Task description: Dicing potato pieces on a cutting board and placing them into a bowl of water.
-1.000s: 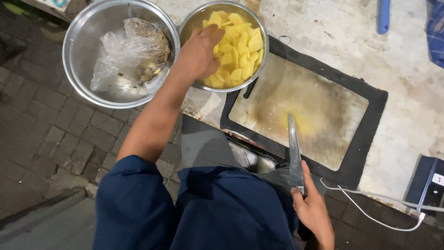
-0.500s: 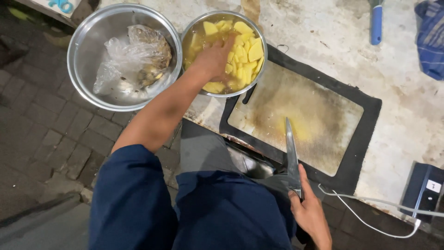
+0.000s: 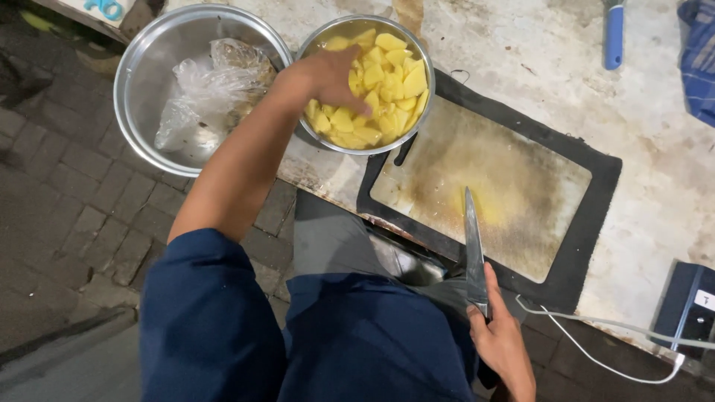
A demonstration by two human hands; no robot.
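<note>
The left arm is stretching forward and up, bare from the blue sleeve, its hand (image 3: pixel 328 78) hanging palm down with fingers curled loosely. The right hand (image 3: pixel 503 346) is staying low near the body, its grip closing tight.

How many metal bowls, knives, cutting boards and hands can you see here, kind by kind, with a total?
Metal bowls: 2, the bowl of yellow chunks and the bowl with a plastic bag
Knives: 1, the knife
Cutting boards: 1, the cutting board
Hands: 2, the left hand and the right hand
Total: 6
</note>
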